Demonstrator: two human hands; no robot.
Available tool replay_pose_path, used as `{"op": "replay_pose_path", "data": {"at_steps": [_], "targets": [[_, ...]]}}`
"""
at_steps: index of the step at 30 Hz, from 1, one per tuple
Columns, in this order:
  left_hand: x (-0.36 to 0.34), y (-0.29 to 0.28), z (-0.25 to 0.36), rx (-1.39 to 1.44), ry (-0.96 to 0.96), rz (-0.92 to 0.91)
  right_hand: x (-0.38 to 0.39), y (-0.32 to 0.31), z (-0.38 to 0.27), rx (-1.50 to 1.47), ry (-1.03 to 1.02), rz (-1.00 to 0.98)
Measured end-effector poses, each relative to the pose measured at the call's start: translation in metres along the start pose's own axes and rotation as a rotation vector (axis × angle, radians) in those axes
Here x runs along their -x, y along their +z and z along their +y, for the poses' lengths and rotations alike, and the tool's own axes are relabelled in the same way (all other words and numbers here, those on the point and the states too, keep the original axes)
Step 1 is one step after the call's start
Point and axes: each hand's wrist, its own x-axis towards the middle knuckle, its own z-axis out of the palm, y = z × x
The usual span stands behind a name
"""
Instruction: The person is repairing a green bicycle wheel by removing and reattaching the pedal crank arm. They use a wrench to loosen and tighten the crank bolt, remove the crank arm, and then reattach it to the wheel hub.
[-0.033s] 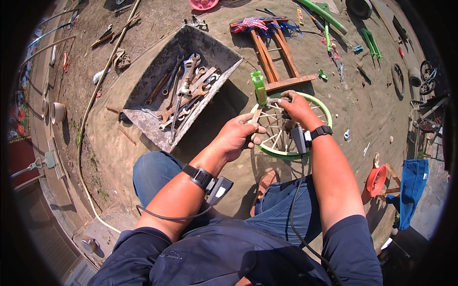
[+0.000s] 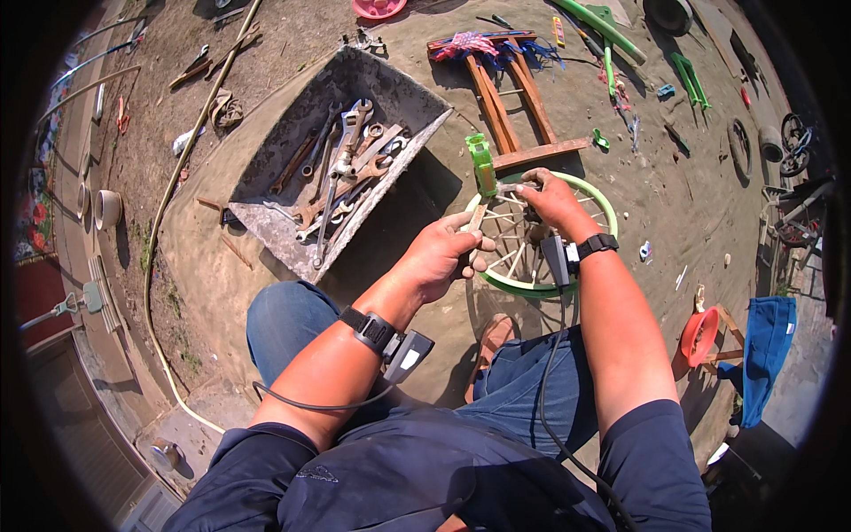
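Observation:
My left hand [image 2: 448, 253] is closed around a pale flat bar [image 2: 475, 215], just below an upright bright green part [image 2: 481, 164]. My right hand [image 2: 551, 199] pinches a small metal piece [image 2: 511, 188] beside the green part's lower end; whether it is a tool is unclear. Underneath both hands lies a spoked wheel [image 2: 523, 286] with a pale green rim, partly hidden by my fingers and forearm. Left of them, a grimy metal tub [image 2: 266, 239] holds several rusty and steel wrenches [image 2: 346, 173].
A wooden frame [image 2: 541, 155] with tassels lies beyond the wheel. Green tubes [image 2: 610, 40], tyres [image 2: 737, 146] and loose parts lie at right, near a red basin [image 2: 696, 341] and blue cloth [image 2: 764, 350]. A hose [image 2: 155, 257] runs along the left; my knees flank the work.

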Motion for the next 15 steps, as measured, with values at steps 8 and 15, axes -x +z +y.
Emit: {"op": "replay_pose_path", "data": {"at_steps": [8,15], "targets": [[-0.006,-0.007,-0.01,-0.025,-0.087,0.125,0.002,-0.001,-0.002,-0.025,-0.022,-0.055],[-0.016,-0.027,-0.026,-1.02,0.09,0.406,0.007,0.001,-0.005,0.049,0.042,-0.157]]}}
